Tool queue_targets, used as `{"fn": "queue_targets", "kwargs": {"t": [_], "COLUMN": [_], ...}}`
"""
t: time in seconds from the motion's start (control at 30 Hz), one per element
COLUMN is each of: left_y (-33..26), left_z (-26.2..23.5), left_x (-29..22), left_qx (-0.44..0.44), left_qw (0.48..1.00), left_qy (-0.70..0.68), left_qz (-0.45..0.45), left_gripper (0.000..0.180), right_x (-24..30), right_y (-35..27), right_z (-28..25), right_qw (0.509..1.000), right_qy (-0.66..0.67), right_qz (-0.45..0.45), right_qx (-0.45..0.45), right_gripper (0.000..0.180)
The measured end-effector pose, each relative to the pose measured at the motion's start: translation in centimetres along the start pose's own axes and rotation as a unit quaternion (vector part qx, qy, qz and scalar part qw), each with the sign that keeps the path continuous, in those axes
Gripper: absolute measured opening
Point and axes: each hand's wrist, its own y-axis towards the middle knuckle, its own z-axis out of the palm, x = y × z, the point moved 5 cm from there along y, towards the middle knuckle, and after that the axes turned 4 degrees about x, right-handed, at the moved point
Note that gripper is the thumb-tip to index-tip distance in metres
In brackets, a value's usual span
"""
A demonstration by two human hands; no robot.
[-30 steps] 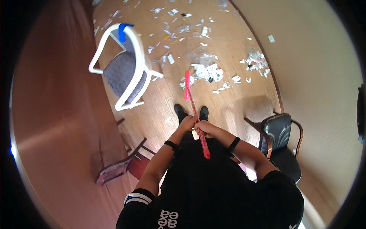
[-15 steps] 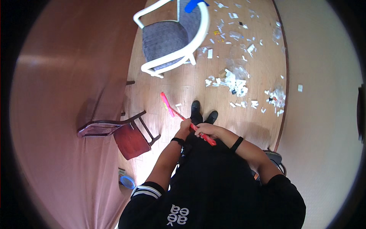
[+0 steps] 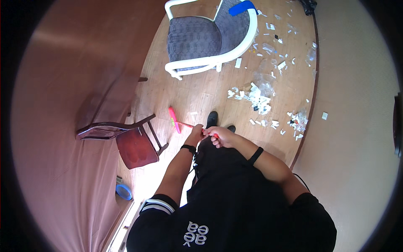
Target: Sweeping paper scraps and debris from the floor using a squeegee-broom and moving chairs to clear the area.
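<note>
A broom with a pink-red head (image 3: 174,120) and a thin red handle (image 3: 184,124) reaches out to the left, its head over the wooden floor. My left hand (image 3: 197,133) is wrapped around the handle, the nearer one to the head. Close to it, my right hand (image 3: 221,137) grips the upper part of the handle, with a bit of red showing between its fingers. The far end of the handle is hidden by my hand. A small white scrap (image 3: 193,113) lies on the floor just right of the broom head.
A pile of white paper scraps (image 3: 258,99) lies ahead to the right, with another heap (image 3: 299,121) by the wall. More litter is strewn farther off. A white-framed grey armchair (image 3: 195,40) stands ahead, a dark red wooden chair (image 3: 136,148) at left. A blue basin (image 3: 124,192) sits lower left.
The broom head has swung left and slightly nearer. My right hand has come closer to my left, and the handle's end no longer shows. The view has shifted with my head.
</note>
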Motion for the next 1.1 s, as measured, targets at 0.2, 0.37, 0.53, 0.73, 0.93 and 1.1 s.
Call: {"fn": "queue_targets", "kwargs": {"t": [0.2,0.37,0.53,0.73,0.93,1.1], "left_y": [1.6,2.3,2.8,1.8,3.4,2.7], "left_z": [5.4,12.1,18.1,25.6,29.0,29.9], "left_x": [-0.9,-0.4,0.0,0.2,1.4,2.4], "left_qx": [0.048,0.128,0.184,0.253,0.301,0.330], "left_qw": [0.998,0.990,0.982,0.967,0.954,0.944], "left_qy": [0.033,0.048,0.043,0.035,0.001,0.000], "left_qz": [-0.019,-0.040,-0.006,0.016,0.004,-0.011], "left_gripper": [0.005,0.012,0.007,0.005,0.006,0.011], "right_x": [1.7,3.5,4.9,6.2,6.1,5.2], "right_y": [-2.8,-7.4,-11.8,-15.9,-16.3,-16.8], "right_z": [-2.6,-4.5,-6.3,-7.0,-7.0,-6.0], "right_qw": [0.996,0.987,0.969,0.946,0.921,0.899], "right_qy": [0.045,0.053,0.047,-0.002,-0.093,-0.183], "right_qz": [-0.030,-0.069,-0.101,-0.122,-0.140,-0.146], "right_qx": [-0.072,-0.135,-0.219,-0.299,-0.352,-0.370], "right_gripper": [0.012,0.012,0.013,0.013,0.013,0.015]}}
